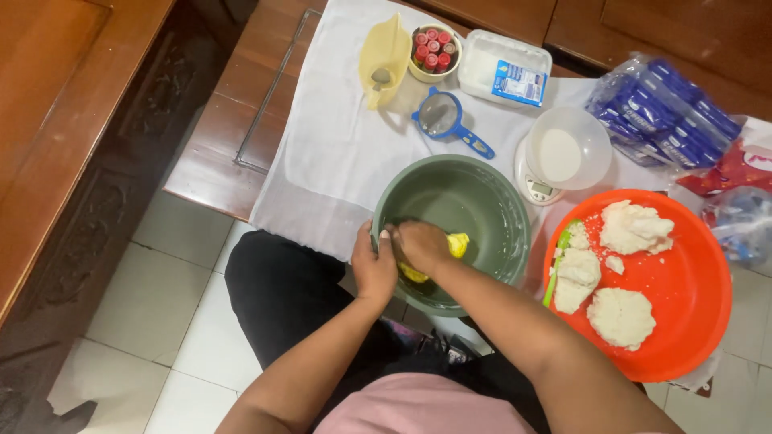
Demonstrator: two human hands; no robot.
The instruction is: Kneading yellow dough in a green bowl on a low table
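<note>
A grey-green bowl [482, 197] rests at the near edge of the white cloth [330, 153], partly over my lap. My left hand [372, 267] grips the bowl's near rim. Inside the bowl, my right hand [420, 243] presses down on a yellow lump of dough [457, 243], most of it hidden under my fingers. To the right stands an orange basin [693, 281] holding three white dough lumps [621, 316] and a green spatula [556, 265].
A small kitchen scale with a clear bowl of white powder [563, 154] stands behind the green bowl. Further back are a blue sieve [445, 119], a yellow jug [384, 55], a cup of red-capped bottles [433, 50], a white tub [505, 68] and blue packets [663, 108].
</note>
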